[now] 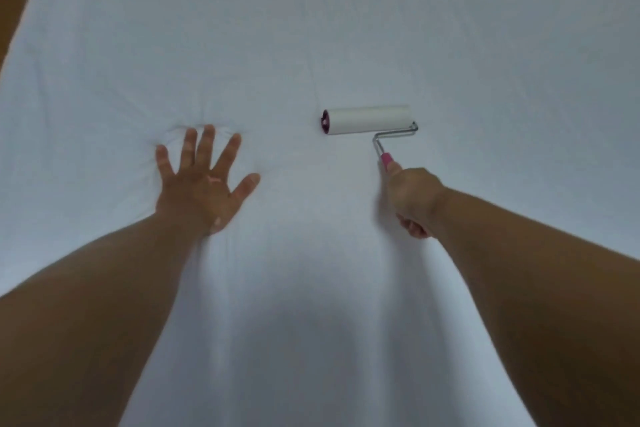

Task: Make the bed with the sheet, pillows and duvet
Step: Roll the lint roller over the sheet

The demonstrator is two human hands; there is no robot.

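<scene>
Your left hand (204,180) presses flat, fingers spread wide, on the white sheet (311,28) covering the bed. Your right hand (414,201) grips the lint roller (369,120) handle, its drum resting on the sheet to the right.

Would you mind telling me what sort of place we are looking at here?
Probably a bedroom, seen from above a bed: a white sheet fills the view, the left hand presses flat on it, and the right hand holds a lint roller on it.
</scene>
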